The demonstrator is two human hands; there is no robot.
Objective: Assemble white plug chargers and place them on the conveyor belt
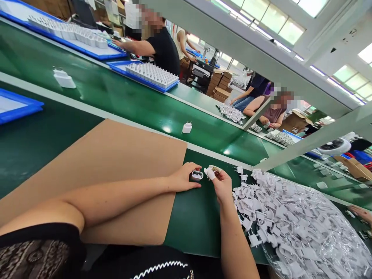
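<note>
Near the right edge of a brown cardboard sheet, my left hand is closed round a white charger housing. The housing's open end faces up toward me, and dark and metallic parts show inside. Just to its right, my right hand pinches a small white plug piece between thumb and fingers; white coverings sit on the fingertips. A small gap separates the piece from the housing. Beside my right forearm lies a large heap of white plug pieces in clear plastic.
A green conveyor belt crosses ahead, carrying white chargers. Blue trays of chargers stand beyond. A slanted grey beam rises at right. Several co-workers sit opposite; another person's hand shows at the right edge.
</note>
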